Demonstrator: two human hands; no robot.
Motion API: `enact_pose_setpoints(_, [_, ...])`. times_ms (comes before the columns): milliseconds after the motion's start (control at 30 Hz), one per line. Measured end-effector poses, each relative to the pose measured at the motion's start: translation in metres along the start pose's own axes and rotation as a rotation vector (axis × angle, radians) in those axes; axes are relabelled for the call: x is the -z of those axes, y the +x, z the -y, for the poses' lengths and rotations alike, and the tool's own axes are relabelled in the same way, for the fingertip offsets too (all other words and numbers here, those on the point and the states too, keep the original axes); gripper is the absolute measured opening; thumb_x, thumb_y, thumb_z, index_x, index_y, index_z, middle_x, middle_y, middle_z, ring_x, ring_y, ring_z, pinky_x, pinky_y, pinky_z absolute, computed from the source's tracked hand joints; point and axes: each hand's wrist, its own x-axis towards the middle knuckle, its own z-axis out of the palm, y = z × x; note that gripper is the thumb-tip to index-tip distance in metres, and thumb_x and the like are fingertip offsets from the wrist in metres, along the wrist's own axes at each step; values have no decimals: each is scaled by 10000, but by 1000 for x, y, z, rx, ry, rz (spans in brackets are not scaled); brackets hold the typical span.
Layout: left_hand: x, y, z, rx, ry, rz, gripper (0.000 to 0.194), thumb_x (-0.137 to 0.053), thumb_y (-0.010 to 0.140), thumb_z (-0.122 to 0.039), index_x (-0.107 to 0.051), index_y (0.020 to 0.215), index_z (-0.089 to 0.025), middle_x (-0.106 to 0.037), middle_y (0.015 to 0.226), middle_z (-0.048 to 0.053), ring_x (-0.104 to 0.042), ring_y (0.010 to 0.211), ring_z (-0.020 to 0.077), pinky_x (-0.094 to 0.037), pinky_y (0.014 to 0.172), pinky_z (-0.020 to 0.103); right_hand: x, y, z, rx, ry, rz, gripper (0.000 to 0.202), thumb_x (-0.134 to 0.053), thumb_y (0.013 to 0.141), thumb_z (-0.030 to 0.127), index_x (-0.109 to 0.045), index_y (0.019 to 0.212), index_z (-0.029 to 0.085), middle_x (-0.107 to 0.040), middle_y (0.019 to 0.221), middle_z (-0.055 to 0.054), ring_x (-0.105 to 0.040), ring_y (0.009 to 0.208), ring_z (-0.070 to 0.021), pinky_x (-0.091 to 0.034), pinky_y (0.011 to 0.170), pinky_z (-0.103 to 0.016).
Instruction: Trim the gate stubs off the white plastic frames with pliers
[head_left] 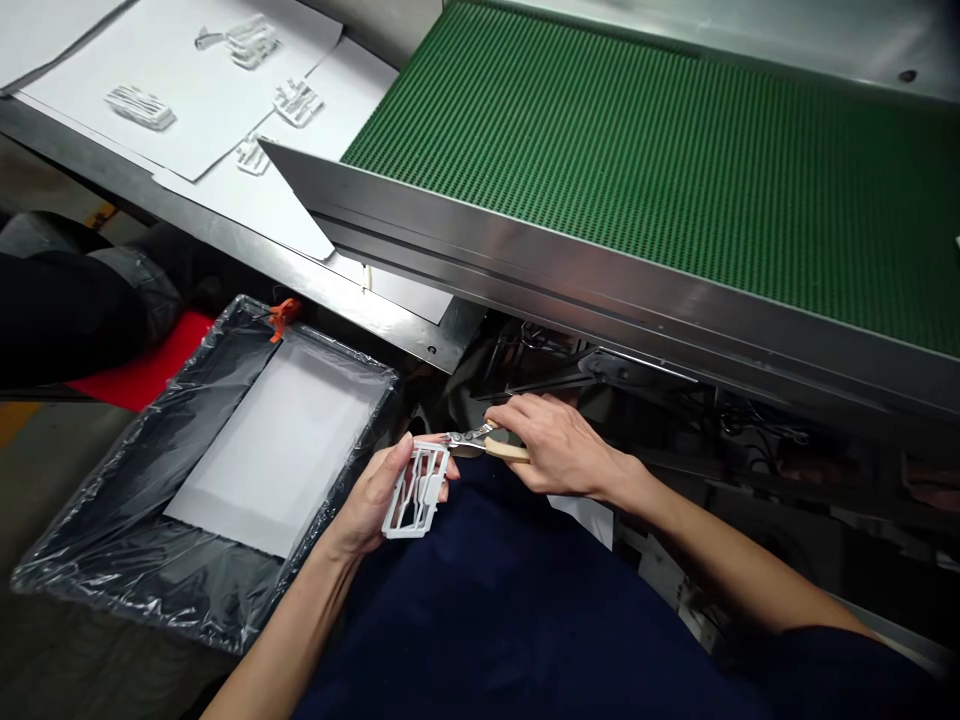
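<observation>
Held in my left hand (375, 492) is a white plastic frame part (417, 490) with thin bars across its opening, tilted over my lap. My right hand (564, 446) is closed around the cream handles of a pair of nippers (507, 450). The jaws of the nippers point left and meet the upper right corner of the frame part; whether they bite into it I cannot tell. My left fingers partly show behind the part.
A green conveyor belt (637, 160) with a metal side wall (570, 255) runs ahead. Several white parts (141, 107) lie on paper sheets at upper left. Below, a plastic-lined bin (97, 540) holds a white sheet (281, 450); an orange clip (283, 318) grips its rim. A person's dark-clothed leg (67, 315) is at far left.
</observation>
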Motion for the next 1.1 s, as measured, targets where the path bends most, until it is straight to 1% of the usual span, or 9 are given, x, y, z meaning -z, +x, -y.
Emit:
enact_pose_setpoints(133, [1, 0, 0, 10, 32, 6, 476, -436, 873, -499, -573, 1128, -121, -658, 868, 112, -604, 638, 166, -459, 532, 237, 2, 1, 2, 29, -27, 22, 272, -471, 769, 238, -530, 1032, 202, -562, 868, -34, -497, 771, -163, -342, 710, -282])
enact_pose_setpoints(267, [2, -2, -1, 24, 43, 24, 471, -431, 876, -498, -576, 1141, -136, -664, 881, 108, -600, 638, 157, -459, 537, 232, 3, 2, 1, 50, -40, 33, 262, -464, 772, 246, -538, 1019, 196, -553, 833, -33, -481, 721, -155, -323, 673, -277])
enact_pose_setpoints(433, [2, -2, -3, 35, 50, 48, 477, -464, 858, -507, -590, 1128, -134, -668, 874, 111, -596, 628, 149, -453, 530, 223, 4, 1, -1, 71, -31, 39, 192, -451, 766, 226, -542, 932, 193, -521, 746, -16, -447, 647, -133, -282, 598, -258])
enact_pose_setpoints(600, [2, 0, -5, 48, 54, 65, 475, -465, 858, -504, -595, 1119, -128, -665, 843, 105, -591, 619, 149, -448, 527, 225, 4, 2, -1, 65, 32, 53, 118, -446, 749, 201, -520, 840, 197, -498, 695, 2, -399, 579, -108, -220, 529, -244])
enact_pose_setpoints(767, [3, 2, -5, 70, 40, 48, 487, -468, 853, -511, -586, 1123, -122, -664, 824, 108, -595, 616, 159, -453, 518, 231, 3, 1, -2, 38, 157, 70, 84, -452, 733, 167, -515, 781, 194, -492, 663, 17, -373, 545, -88, -205, 513, -232])
enact_pose_setpoints(833, [2, 2, -4, 74, 12, 42, 497, -462, 851, -520, -583, 1124, -121, -660, 818, 108, -593, 608, 161, -445, 496, 228, 0, 1, -2, 11, 261, 72, 91, -447, 759, 174, -528, 795, 194, -507, 657, 23, -391, 547, -83, -225, 524, -224])
enact_pose_setpoints(933, [1, 3, -5, 92, -47, 48, 488, -425, 870, -513, -583, 1125, -127, -650, 811, 100, -588, 605, 157, -433, 488, 221, -4, 0, -4, -87, 410, 61, 121, -443, 819, 239, -550, 855, 197, -526, 647, 28, -417, 549, -82, -259, 538, -215])
enact_pose_setpoints(1000, [-1, 4, -6, 107, -85, 54, 480, -404, 882, -507, -587, 1120, -132, -645, 801, 92, -589, 609, 153, -434, 505, 221, -6, 1, -4, -148, 433, 31, 130, -461, 823, 260, -553, 892, 200, -546, 674, 25, -438, 568, -85, -277, 550, -212])
enact_pose_setpoints(1100, [-4, 6, -6, 116, -136, 60, 487, -393, 886, -512, -600, 1099, -126, -644, 783, 91, -591, 609, 152, -447, 549, 232, -8, 2, -4, -164, 394, -22, 132, -483, 807, 252, -548, 910, 200, -571, 746, 8, -470, 621, -97, -303, 580, -215])
